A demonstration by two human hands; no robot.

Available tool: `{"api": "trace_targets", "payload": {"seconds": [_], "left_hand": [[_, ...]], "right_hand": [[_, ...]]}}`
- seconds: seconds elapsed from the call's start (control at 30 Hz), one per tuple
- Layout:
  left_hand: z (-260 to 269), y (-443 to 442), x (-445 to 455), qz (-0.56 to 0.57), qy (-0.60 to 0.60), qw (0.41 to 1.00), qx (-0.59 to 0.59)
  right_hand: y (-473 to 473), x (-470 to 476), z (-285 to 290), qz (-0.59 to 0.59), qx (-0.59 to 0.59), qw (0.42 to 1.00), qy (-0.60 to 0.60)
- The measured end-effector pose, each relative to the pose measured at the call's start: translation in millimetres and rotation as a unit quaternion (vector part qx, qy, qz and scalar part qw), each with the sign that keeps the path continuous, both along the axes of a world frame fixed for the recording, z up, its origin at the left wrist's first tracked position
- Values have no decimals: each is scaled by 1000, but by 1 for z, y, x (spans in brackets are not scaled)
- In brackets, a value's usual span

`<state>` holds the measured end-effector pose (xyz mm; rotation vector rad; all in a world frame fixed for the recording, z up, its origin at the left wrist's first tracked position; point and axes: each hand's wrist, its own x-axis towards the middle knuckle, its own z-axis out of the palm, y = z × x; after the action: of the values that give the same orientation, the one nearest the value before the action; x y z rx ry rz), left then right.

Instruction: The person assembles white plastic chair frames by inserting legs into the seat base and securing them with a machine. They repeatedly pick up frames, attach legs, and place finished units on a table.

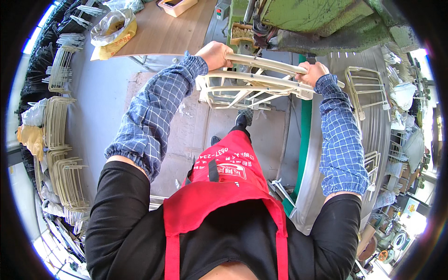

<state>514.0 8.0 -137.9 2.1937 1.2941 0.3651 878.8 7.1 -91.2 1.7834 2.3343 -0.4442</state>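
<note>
A pale tubular metal rack frame point(257, 77) with crossbars is held out in front of me. My left hand point(217, 56) is closed around the left end of its upper tube. My right hand point(312, 72) grips the same tube near its right end. The upper tube lies just under the working head of a green, worn machine point(315, 26), apparently a press; a thin metal pin or tool meets the tube between my hands. Whether the frame rests on the machine is hidden.
A wood-topped table point(168, 33) at the upper left bears a yellow plastic bag point(120, 40) and a pale tray point(178, 7). A switch box point(221, 12) sits by the machine. Similar frames point(57, 122) stack at left; another frame point(367, 87) lies on the right-hand bench point(371, 129).
</note>
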Motion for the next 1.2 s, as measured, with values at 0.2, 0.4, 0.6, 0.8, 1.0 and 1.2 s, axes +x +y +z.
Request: {"api": "trace_targets", "payload": {"seconds": [0.2,0.4,0.6,0.8,1.0,1.2], "left_hand": [[4,5,5,-23,44,999,22],[4,6,15,-37,124,989,75],[-3,10,24,-245,447,828,234],[-13,17,16,-29,113,987,110],[-3,13,11,-35,91,992,82],[-6,9,5,-15,35,998,57]], "right_hand": [[9,-29,-43,265,194,925,193],[18,-91,-59,221,106,932,268],[20,-97,-56,185,86,946,251],[15,-103,-53,143,93,950,260],[12,-95,-54,143,110,959,220],[2,30,-45,168,160,961,150]]}}
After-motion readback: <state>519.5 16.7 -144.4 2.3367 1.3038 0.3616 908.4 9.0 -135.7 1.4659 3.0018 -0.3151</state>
